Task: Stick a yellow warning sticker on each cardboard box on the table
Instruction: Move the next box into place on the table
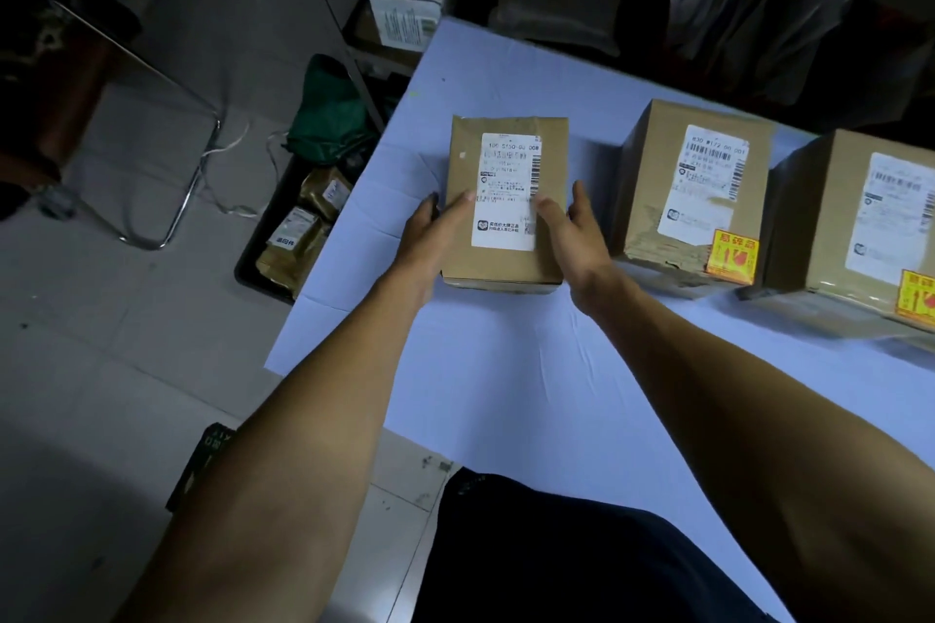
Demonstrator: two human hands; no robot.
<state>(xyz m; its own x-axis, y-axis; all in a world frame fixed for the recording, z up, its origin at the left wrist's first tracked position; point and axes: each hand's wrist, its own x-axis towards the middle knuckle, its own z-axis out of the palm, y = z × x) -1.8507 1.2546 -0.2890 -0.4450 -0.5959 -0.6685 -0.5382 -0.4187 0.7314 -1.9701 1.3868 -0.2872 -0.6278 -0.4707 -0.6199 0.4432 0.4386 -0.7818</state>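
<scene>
1. Fingers, left: we see the thumb (463, 201) laid flat across the top face of the cardboard box, with the other fingers (430, 205) wrapped down its left side; they grip the box between them.
2. Fingers, right: we see the thumb (549, 210) pressed on the top face over the lower right part of the shipping label, and the remaining fingers (581, 197) held together against the right side.
3. Left hand (435, 238): it clasps the left edge of the box, forearm stretching back toward the lower left.
4. Right hand (577, 238): it clasps the right edge, forearm stretching back toward the lower right.
5. Cardboard box (463, 263): held between both hands, resting on the table near its left edge; we find no yellow sticker on its visible faces.
6. Shipping label (508, 190): white, printed, with barcode, stuck on the top face.
7. Second box (652, 157): stands to the right, apart from the held box, with a white label and a yellow warning sticker (733, 256) at its near right corner.
8. Third box (830, 197): further right, just beside the second, partly cut off by the frame, bearing another yellow sticker (917, 293).
9. Table (506, 369): covered in pale blue-white.
10. Floor bin (273, 213): dark, left of the table, holding brown parcels.
</scene>
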